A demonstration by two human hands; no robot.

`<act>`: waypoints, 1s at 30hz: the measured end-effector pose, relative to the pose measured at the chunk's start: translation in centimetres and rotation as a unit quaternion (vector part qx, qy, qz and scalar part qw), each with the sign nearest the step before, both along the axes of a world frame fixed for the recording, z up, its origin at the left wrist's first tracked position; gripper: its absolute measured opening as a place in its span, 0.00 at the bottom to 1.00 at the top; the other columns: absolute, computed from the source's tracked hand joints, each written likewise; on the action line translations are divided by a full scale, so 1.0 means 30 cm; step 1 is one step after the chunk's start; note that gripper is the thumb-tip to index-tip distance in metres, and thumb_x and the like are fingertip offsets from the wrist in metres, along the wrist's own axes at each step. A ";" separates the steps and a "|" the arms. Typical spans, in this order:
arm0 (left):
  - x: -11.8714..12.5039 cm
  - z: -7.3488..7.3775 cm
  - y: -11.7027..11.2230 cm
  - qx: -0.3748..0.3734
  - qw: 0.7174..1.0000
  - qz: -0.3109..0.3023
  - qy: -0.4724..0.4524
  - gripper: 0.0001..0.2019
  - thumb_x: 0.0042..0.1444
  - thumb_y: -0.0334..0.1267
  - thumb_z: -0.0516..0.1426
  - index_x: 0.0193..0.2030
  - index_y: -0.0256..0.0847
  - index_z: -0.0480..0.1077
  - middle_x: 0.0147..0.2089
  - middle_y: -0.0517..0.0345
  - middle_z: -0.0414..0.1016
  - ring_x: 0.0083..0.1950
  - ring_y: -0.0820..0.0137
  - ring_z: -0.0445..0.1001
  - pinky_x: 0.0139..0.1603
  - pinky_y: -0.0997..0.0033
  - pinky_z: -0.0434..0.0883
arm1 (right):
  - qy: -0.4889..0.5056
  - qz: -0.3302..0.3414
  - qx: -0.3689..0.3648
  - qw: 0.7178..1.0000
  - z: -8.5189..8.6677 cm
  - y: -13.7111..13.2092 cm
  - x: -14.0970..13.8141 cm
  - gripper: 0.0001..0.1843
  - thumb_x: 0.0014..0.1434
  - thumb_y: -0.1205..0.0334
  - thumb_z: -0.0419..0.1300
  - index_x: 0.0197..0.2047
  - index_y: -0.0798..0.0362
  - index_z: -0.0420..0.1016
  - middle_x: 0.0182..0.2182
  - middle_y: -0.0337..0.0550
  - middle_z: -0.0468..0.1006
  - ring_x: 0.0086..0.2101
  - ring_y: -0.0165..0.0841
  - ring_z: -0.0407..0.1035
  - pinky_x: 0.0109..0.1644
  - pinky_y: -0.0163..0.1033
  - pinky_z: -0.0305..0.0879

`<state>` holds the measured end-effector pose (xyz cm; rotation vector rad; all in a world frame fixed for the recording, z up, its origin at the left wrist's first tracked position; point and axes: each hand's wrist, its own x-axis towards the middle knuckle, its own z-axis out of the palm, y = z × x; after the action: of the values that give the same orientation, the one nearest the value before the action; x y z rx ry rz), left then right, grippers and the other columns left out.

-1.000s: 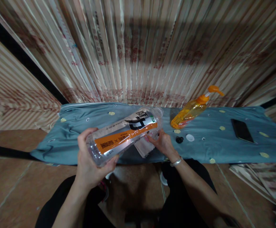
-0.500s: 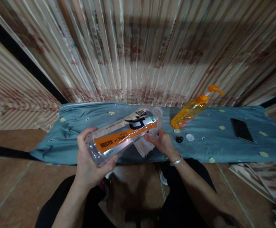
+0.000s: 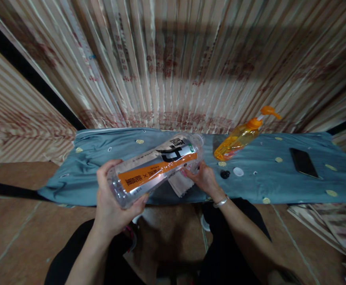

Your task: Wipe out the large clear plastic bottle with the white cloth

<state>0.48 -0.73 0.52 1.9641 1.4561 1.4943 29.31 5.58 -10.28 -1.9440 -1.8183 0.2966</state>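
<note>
A large clear plastic bottle (image 3: 157, 164) with an orange and silver label lies tilted across my hands, its neck pointing up and to the right. It looks empty. My left hand (image 3: 113, 198) is wrapped around its base, thumb below and fingers partly hidden behind. Near the shoulder, my right hand (image 3: 204, 178) grips the underside of the bottle; its fingertips are mostly hidden. Beneath the bottle, beside my right thumb, is a whitish cloth or packet (image 3: 181, 185) with a zigzag edge and a pink patch. Whether my right hand also touches it, I cannot tell.
A pump bottle (image 3: 238, 138) of yellow liquid with an orange top stands on the blue cloth-covered bench (image 3: 101, 158). In front of it lie a small black cap (image 3: 225, 174) and a white round lid (image 3: 238, 171). Farther right is a black phone (image 3: 303, 162). A striped curtain (image 3: 173, 79) hangs behind.
</note>
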 end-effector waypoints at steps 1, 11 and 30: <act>-0.001 0.000 0.000 -0.001 1.000 0.002 -0.001 0.36 0.48 0.53 0.67 0.60 0.46 0.61 0.52 0.48 0.72 0.45 0.53 0.80 0.42 0.48 0.80 | 0.002 0.001 0.003 1.000 -0.002 0.000 0.001 0.24 0.59 0.51 0.71 0.51 0.54 0.70 0.35 0.52 0.85 0.37 0.47 0.83 0.40 0.48 0.79; 0.000 0.007 -0.004 -0.008 1.000 0.007 -0.004 0.35 0.47 0.53 0.68 0.59 0.47 0.61 0.51 0.48 0.72 0.45 0.53 0.79 0.42 0.48 0.80 | 0.013 -0.007 -0.004 1.000 0.010 -0.002 -0.005 0.24 0.59 0.50 0.71 0.51 0.54 0.70 0.35 0.52 0.85 0.37 0.47 0.82 0.39 0.45 0.78; 0.002 0.009 -0.005 -0.005 1.000 0.008 0.003 0.34 0.48 0.53 0.68 0.58 0.46 0.62 0.52 0.47 0.73 0.45 0.52 0.80 0.42 0.47 0.80 | 0.007 -0.009 -0.004 1.000 0.020 -0.005 -0.010 0.23 0.59 0.50 0.70 0.50 0.54 0.70 0.34 0.51 0.84 0.35 0.46 0.81 0.37 0.43 0.75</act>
<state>0.55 -0.87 0.77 1.9568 1.4816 1.4873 28.99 5.43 -9.69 -1.9580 -1.7920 0.3130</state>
